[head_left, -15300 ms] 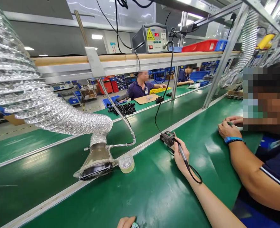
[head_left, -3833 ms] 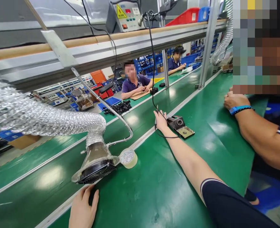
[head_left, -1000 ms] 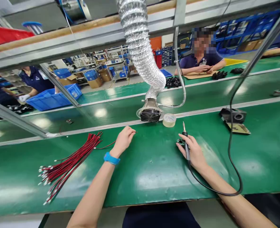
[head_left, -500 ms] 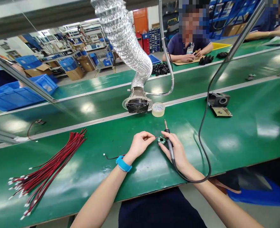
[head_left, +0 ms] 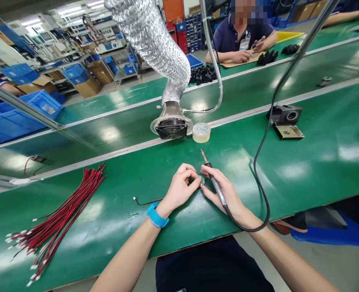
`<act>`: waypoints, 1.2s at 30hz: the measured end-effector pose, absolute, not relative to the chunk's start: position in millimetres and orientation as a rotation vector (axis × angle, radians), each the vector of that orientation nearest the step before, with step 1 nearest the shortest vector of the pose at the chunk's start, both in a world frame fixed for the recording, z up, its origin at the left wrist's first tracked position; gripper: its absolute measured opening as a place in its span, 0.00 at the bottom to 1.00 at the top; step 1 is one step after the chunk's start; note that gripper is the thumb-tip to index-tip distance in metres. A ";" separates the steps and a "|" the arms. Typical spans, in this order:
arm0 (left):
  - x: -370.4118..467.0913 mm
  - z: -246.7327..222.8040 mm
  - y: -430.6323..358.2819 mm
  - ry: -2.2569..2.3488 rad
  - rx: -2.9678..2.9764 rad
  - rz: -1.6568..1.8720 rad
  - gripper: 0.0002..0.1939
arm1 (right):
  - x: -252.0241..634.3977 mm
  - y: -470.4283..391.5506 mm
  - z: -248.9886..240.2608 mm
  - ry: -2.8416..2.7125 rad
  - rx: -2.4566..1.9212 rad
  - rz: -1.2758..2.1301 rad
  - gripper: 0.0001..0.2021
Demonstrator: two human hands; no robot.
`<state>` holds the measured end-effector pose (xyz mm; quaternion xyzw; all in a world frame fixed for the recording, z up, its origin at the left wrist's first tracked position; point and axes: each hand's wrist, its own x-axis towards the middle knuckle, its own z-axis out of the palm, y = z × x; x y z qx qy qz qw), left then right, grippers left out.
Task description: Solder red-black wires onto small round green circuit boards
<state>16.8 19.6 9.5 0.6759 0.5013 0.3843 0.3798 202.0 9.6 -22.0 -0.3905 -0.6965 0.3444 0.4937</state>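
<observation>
My left hand (head_left: 183,185), with a blue wristband, has its thumb and fingers closed at a small round green circuit board (head_left: 201,181), partly covering it. A thin wire (head_left: 149,202) with a white connector runs from under this hand across the mat; its other end is hidden. My right hand (head_left: 224,190) grips a soldering iron (head_left: 217,188), its tip pointing up and away from the board. The right thumb tip is close to the board's edge. To the left lies a bundle of red and black wires (head_left: 66,215) with white connectors.
A fume extractor fan (head_left: 171,129) hangs from a foil duct (head_left: 155,44) beyond my hands. Beside it stands a tape roll (head_left: 201,133). The iron's cable (head_left: 260,162) loops at right, near a soldering stand (head_left: 287,115). A co-worker (head_left: 241,38) sits across the benches.
My left fingers have moved from a wire beside the board onto the board, covering much of it. The soldering iron is still in my right hand, tilted slightly more left. The view has shifted a little.
</observation>
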 end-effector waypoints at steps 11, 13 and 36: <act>22.1 5.4 19.3 1.296 1.791 1.016 0.07 | 231.1 -28.0 -14.7 -1.234 -1.025 0.747 0.11; 22.2 4.6 19.6 1.298 1.802 1.020 0.06 | 231.2 -28.2 -16.1 -1.259 -1.015 0.752 0.11; 23.2 -0.5 18.2 1.299 1.897 1.054 0.06 | 231.8 -24.9 -16.5 -1.321 -0.970 0.831 0.11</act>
